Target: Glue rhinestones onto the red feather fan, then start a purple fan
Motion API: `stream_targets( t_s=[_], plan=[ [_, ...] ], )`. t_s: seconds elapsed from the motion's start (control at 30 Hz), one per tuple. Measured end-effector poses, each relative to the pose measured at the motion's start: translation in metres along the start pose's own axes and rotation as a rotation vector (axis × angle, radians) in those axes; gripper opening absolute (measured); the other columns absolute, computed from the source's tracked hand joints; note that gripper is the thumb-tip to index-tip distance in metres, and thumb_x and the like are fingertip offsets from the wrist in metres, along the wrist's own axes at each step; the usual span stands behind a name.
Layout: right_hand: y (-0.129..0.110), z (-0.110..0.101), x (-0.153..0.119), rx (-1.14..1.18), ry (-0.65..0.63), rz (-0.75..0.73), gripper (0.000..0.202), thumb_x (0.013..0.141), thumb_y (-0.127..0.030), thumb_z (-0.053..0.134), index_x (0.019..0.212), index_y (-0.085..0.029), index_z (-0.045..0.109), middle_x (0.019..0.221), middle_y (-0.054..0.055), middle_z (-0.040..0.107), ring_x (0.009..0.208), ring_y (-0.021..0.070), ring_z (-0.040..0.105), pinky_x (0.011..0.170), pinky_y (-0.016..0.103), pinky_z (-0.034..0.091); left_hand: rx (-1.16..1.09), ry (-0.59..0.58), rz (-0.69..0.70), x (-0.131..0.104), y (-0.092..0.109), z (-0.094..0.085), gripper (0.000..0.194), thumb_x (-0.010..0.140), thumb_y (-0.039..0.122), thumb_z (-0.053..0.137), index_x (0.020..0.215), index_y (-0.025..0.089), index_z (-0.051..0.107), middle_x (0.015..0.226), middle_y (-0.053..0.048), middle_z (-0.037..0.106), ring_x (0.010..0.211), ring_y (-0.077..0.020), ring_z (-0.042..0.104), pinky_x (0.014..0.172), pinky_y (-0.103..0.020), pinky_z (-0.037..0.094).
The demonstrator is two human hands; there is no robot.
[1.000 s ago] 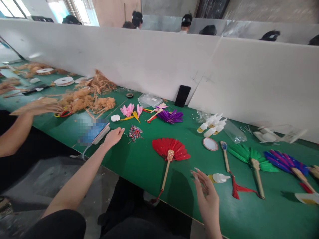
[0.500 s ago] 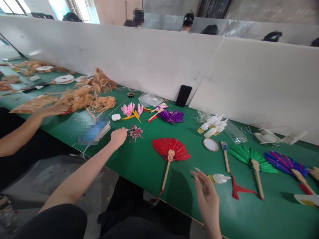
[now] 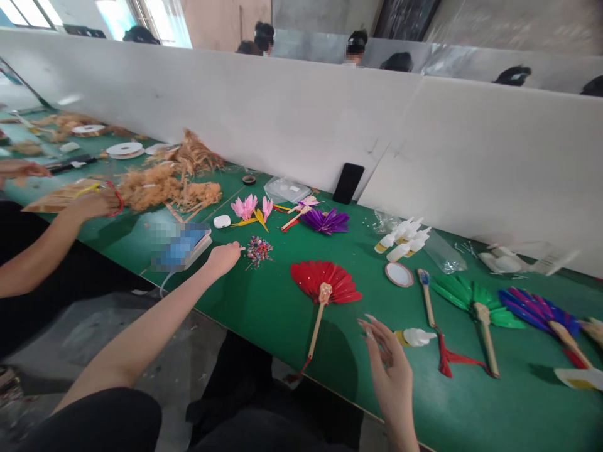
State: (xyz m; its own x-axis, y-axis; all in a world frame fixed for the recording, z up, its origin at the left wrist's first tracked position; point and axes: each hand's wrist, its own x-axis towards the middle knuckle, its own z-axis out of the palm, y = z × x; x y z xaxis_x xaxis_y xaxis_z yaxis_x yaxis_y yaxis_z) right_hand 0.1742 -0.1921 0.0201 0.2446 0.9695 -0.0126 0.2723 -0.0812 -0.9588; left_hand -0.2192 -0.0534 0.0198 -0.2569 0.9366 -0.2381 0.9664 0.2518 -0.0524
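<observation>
My left hand (image 3: 225,258) reaches to the left edge of a small pile of multicoloured beads (image 3: 259,251). Its fingers are curled, with the tips close together at the beads; whatever may be between them is too small to make out. A red fan (image 3: 326,279) with a pale wooden handle and a red tassel lies in front of me, with small light dots on its blades. To the right of its handle hovers my right hand (image 3: 389,355), loosely curved, fingers apart, holding nothing visible. Just beyond it a white glue bottle (image 3: 417,338) lies on its side.
Right of me lie a brush (image 3: 425,295), a green fan (image 3: 480,301) and a blue-purple fan (image 3: 539,307). Several glue bottles (image 3: 400,238) stand behind a round lid (image 3: 399,274). A phone (image 3: 348,183) leans on the partition. At left, a co-worker's hand (image 3: 97,202) holds red-handled scissors (image 3: 116,199).
The co-worker's hand has lifted with the scissors, and their other hand has come into view at far left. My hands have barely moved; the red fan lies as before.
</observation>
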Motion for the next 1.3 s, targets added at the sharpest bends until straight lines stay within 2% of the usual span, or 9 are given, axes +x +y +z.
stream_targets(
  t_s=[0.17, 0.3, 0.4, 0.57, 0.63, 0.7, 0.97, 1.17, 1.3],
  plan=[
    [-0.001, -0.003, -0.002, -0.013, 0.006, -0.006, 0.048, 0.082, -0.049, 0.056, 0.117, -0.017, 0.057, 0.113, 0.014, 0.068, 0.105, 0.0247, 0.064, 0.088, 0.038, 0.054, -0.135, 0.03, -0.023, -0.007, 0.0, -0.007, 0.032, 0.09, 0.034, 0.054, 0.115, 0.013, 0.055, 0.112, -0.01, 0.06, 0.097, -0.0207, 0.06, 0.083, -0.042, 0.052],
    [0.001, -0.004, -0.001, 0.001, -0.012, -0.03, 0.043, 0.084, -0.046, 0.056, 0.117, -0.018, 0.057, 0.111, 0.013, 0.068, 0.103, 0.0234, 0.065, 0.086, 0.036, 0.055, -0.323, 0.124, -0.024, -0.027, 0.006, -0.029, 0.024, 0.094, 0.025, 0.038, 0.093, 0.008, 0.056, 0.08, -0.012, 0.062, 0.083, -0.0249, 0.063, 0.074, -0.038, 0.047],
    [-0.008, 0.003, 0.002, 0.045, -0.082, -0.063, 0.037, 0.086, -0.041, 0.056, 0.114, -0.018, 0.058, 0.105, 0.012, 0.071, 0.098, 0.0222, 0.068, 0.085, 0.035, 0.056, -0.545, 0.157, 0.044, -0.056, 0.029, -0.051, 0.033, 0.095, 0.035, 0.029, 0.074, 0.016, 0.047, 0.062, -0.004, 0.051, 0.065, -0.0189, 0.058, 0.063, -0.029, 0.042],
    [-0.058, 0.028, 0.01, 0.043, -0.21, -0.279, 0.024, 0.087, -0.031, 0.059, 0.108, -0.02, 0.063, 0.106, 0.01, 0.071, 0.099, 0.0223, 0.067, 0.082, 0.036, 0.058, -0.955, -0.054, 0.281, -0.115, 0.097, -0.082, 0.044, 0.092, 0.053, 0.02, 0.064, 0.021, 0.031, 0.05, 0.007, 0.029, 0.039, -0.007, 0.028, 0.042, -0.02, 0.029],
    [-0.083, 0.035, 0.015, 0.024, -0.257, -0.445, 0.027, 0.085, -0.027, 0.061, 0.112, -0.023, 0.064, 0.114, 0.009, 0.068, 0.104, 0.0222, 0.064, 0.086, 0.038, 0.056, -1.407, -0.258, 0.388, -0.133, 0.12, -0.091, 0.044, 0.089, 0.056, 0.036, 0.063, 0.02, 0.031, 0.049, 0.009, 0.025, 0.038, -0.0046, 0.02, 0.039, -0.018, 0.02],
    [-0.104, 0.038, 0.02, 0.028, -0.271, -0.571, 0.032, 0.085, -0.023, 0.062, 0.118, -0.025, 0.062, 0.116, 0.008, 0.066, 0.108, 0.0209, 0.062, 0.093, 0.038, 0.053, -1.679, -0.313, 0.454, -0.145, 0.138, -0.097, 0.045, 0.085, 0.054, 0.05, 0.062, 0.019, 0.032, 0.05, 0.009, 0.027, 0.04, -0.003, 0.02, 0.04, -0.017, 0.018],
    [-0.131, 0.045, 0.036, 0.134, -0.175, -0.802, 0.045, 0.088, -0.01, 0.056, 0.127, -0.033, 0.057, 0.123, 0.006, 0.06, 0.112, 0.0183, 0.059, 0.094, 0.035, 0.051, -2.028, -0.171, 0.382, -0.156, 0.181, -0.107, 0.041, 0.08, 0.051, 0.063, 0.069, 0.016, 0.043, 0.058, 0.007, 0.033, 0.047, -0.0019, 0.031, 0.042, -0.011, 0.029],
    [-0.141, 0.048, 0.039, 0.269, -0.121, -0.764, 0.044, 0.088, -0.008, 0.053, 0.123, -0.033, 0.06, 0.121, 0.005, 0.061, 0.111, 0.0185, 0.058, 0.093, 0.035, 0.051, -2.069, 0.087, 0.389, -0.157, 0.204, -0.112, 0.043, 0.08, 0.053, 0.061, 0.064, 0.018, 0.042, 0.057, 0.006, 0.034, 0.047, -0.0038, 0.032, 0.041, -0.015, 0.031],
    [-0.148, 0.044, 0.043, 0.417, -0.102, -0.642, 0.03, 0.089, -0.014, 0.055, 0.106, -0.032, 0.071, 0.11, 0.004, 0.065, 0.103, 0.0169, 0.061, 0.088, 0.033, 0.051, -2.046, 0.163, 0.438, -0.153, 0.215, -0.113, 0.046, 0.078, 0.056, 0.062, 0.062, 0.018, 0.041, 0.058, 0.005, 0.036, 0.049, -0.0053, 0.033, 0.044, -0.018, 0.034]
  ],
)
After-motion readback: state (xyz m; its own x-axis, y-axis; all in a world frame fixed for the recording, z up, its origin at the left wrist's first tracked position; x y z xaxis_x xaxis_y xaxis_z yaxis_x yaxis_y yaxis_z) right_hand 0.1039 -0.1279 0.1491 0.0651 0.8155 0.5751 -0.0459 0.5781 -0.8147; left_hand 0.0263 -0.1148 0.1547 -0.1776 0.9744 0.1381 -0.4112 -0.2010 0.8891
